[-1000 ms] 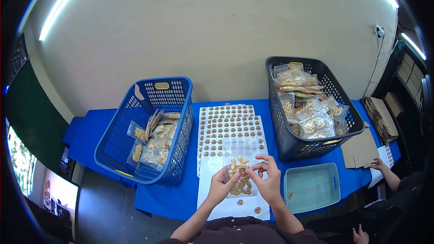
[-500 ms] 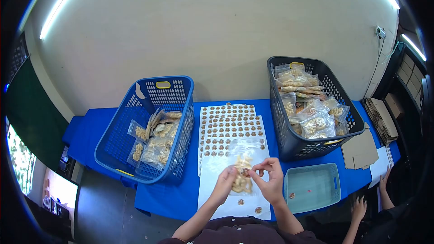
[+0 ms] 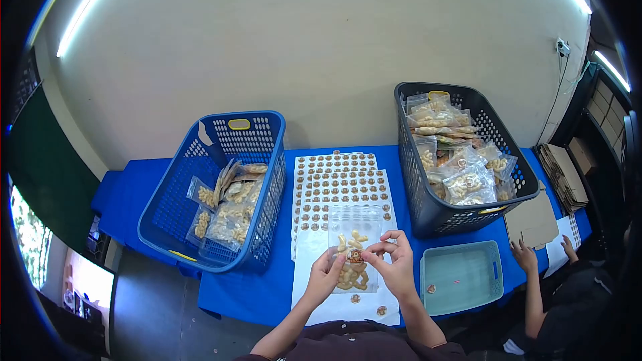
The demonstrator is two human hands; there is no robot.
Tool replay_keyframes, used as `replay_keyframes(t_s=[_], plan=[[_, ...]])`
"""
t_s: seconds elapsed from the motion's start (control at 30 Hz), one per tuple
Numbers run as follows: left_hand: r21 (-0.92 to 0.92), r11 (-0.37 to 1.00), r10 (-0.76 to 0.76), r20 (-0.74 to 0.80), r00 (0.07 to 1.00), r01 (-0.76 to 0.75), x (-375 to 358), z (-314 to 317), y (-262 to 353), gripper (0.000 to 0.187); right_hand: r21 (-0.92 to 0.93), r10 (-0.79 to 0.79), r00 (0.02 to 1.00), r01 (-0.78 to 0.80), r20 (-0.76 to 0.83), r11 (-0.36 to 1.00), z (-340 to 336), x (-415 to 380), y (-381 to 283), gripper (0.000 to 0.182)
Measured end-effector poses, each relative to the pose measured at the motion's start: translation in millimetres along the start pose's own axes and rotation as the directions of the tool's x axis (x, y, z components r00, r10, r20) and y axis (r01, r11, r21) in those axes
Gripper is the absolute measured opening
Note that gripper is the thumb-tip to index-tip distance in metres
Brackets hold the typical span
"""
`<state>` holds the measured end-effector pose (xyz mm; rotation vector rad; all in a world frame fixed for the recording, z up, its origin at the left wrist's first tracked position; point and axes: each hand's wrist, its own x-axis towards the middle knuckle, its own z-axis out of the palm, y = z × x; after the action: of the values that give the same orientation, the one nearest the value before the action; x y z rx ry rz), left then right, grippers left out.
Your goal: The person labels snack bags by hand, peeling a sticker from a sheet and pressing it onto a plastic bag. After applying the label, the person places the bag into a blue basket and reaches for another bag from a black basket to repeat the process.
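Note:
A clear zip bag of pale, curved snack pieces [image 3: 352, 277] lies over the sticker sheets, its zip top pointing away from me. My left hand [image 3: 326, 278] grips the bag's left side, with the thumb on the front. A small round brown sticker [image 3: 355, 256] is against the middle of the bag. My right hand [image 3: 394, 264] pinches the sticker's right edge between thumb and forefinger, the other fingers curled. Under the bag, the white sticker sheets [image 3: 341, 177] carry rows of matching round stickers, with a few loose ones near the front edge.
A blue basket [image 3: 264, 227] with several filled bags stands left, a fuller black basket [image 3: 428, 210] right. A green tray [image 3: 461, 274] holds one sticker. Flattened cardboard [image 3: 535, 217] lies farther right, where another person's hands [image 3: 525, 255] reach over the blue-covered table [image 3: 234, 301].
The bag has turned flatter and more face-on to me, and the sticker in my right hand now rests against its front. The other person's hand has moved up toward the cardboard.

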<state>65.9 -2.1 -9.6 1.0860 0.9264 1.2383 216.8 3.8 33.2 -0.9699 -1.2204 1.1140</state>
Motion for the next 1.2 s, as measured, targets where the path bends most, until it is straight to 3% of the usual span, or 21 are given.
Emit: replay_keyframes(t_s=[0.17,0.57,0.77,0.87,0.97,1.07,1.1,1.2], plan=[[0.014,0.999,0.050,0.016,0.999,-0.050,-0.4,-3.4,-3.2,0.029,-0.011,0.034,0.999,-0.034,-0.005,0.999,2.9,1.3,-1.1,0.036],[-0.048,0.999,0.010,-0.001,1.000,-0.011,0.0,-0.3,0.3,0.028,-0.068,0.024,1.000,-0.024,0.007,0.997,4.4,3.3,1.2,0.036],[-0.041,0.999,0.011,-0.040,0.999,-0.013,1.5,2.7,2.1,0.026,-0.259,-0.119,0.993,0.109,-0.024,0.960,5.7,3.7,8.6,0.038],[-0.022,1.000,-0.003,-0.035,0.999,0.002,1.2,0.6,-1.2,0.025,-0.384,-0.162,0.984,0.123,-0.073,0.915,9.1,0.3,8.2,0.037],[-0.031,0.999,0.012,-0.036,0.999,-0.013,2.0,1.6,-3.2,0.026,-0.385,-0.138,0.984,0.087,-0.108,0.919,11.5,-1.0,9.0,0.042],[-0.071,0.997,0.000,-0.043,0.999,-0.003,1.7,0.8,1.3,0.027,-0.159,-0.161,0.971,0.134,-0.174,0.978,6.3,7.3,7.2,0.049],[-0.066,0.998,0.002,-0.033,0.999,-0.004,0.6,1.1,3.5,0.028,0.005,-0.079,0.986,0.081,-0.147,0.997,4.4,7.5,10.6,0.054],[-0.063,0.998,0.019,-0.008,1.000,-0.019,-0.7,4.6,6.4,0.029,0.152,0.111,0.990,-0.123,0.081,0.981,1.6,3.2,13.8,0.048]])
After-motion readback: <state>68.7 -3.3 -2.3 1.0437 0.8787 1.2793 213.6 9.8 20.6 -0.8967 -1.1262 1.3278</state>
